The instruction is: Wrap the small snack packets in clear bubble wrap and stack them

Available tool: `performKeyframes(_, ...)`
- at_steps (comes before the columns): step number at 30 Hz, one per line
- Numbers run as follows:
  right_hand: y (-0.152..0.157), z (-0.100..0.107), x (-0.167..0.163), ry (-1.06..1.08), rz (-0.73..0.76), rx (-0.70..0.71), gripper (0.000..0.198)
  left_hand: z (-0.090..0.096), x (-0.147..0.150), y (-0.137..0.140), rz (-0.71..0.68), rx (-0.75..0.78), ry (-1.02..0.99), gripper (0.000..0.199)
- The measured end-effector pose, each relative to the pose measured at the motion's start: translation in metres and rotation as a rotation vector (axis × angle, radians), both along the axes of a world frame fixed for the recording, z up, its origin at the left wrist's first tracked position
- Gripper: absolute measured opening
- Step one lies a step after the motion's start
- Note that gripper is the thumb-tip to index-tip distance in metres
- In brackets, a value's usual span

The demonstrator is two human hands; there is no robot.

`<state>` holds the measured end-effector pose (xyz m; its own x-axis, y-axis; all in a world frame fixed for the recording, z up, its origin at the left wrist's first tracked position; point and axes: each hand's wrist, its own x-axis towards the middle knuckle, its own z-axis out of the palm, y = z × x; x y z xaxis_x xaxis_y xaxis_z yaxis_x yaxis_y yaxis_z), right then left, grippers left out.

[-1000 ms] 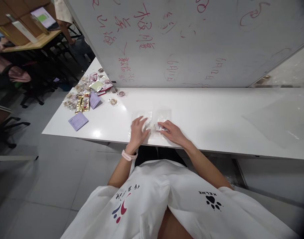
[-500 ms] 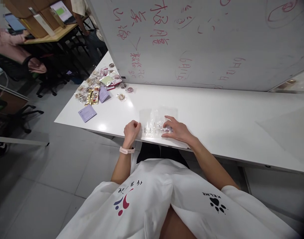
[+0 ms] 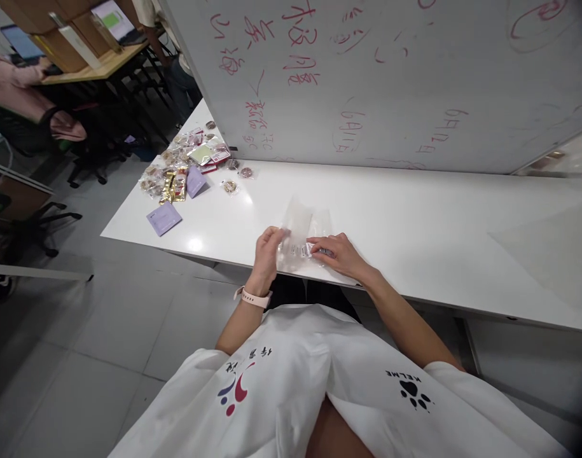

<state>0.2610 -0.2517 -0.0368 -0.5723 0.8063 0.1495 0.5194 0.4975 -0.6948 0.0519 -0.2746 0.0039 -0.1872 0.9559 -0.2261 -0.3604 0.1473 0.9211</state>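
At the table's front edge, a clear plastic bag (image 3: 295, 222) with small dark printing lies partly lifted and creased between my hands. My left hand (image 3: 268, 254), a pale pink band on its wrist, pinches the left side of the bag between thumb and fingers. My right hand (image 3: 341, 256) has its fingers curled down on the bag's right part. Under those fingers shows a small greyish item with a white, printed part; its kind is too small to make out.
Small wrapped packets (image 3: 179, 152) are heaped at the table's left end, with a gold packet (image 3: 173, 184) and purple sachets (image 3: 164, 219) beside them. A whiteboard (image 3: 390, 89) stands along the back. Two other people are at the upper left by a wooden desk (image 3: 100, 73).
My left hand has moved right and up, raising and folding the bag's left side toward the middle. The right hand's fingers have closed down onto the bag.
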Motion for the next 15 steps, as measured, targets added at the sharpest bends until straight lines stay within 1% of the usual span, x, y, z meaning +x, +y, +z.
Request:
performKeyframes(2, 0.000, -0.005, -0.003, 0.029, -0.017, 0.011, 0.017, -0.004, 0.023, -0.004, -0.067, 0.053, -0.025, 0.032)
performKeyframes(4, 0.001, -0.010, -0.006, 0.053, -0.055, 0.006, 0.011, -0.014, 0.046, -0.007, -0.105, 0.106, -0.029, 0.035)
performKeyframes(6, 0.001, -0.015, -0.007, 0.087, -0.115, -0.006, 0.008, -0.024, 0.067, -0.009, -0.086, 0.156, -0.041, 0.038)
performKeyframes(8, 0.000, -0.017, -0.008, 0.164, -0.170, -0.030, 0.006, -0.031, 0.082, -0.009, -0.039, 0.174, -0.110, 0.040)
performKeyframes(11, -0.003, -0.017, -0.008, 0.315, -0.214, -0.066, 0.009, -0.034, 0.093, -0.008, 0.030, 0.152, -0.232, 0.039)
performKeyframes(15, -0.008, -0.018, -0.003, 0.343, -0.272, -0.090, 0.015, -0.033, 0.093, -0.006, 0.070, 0.178, -0.220, 0.036)
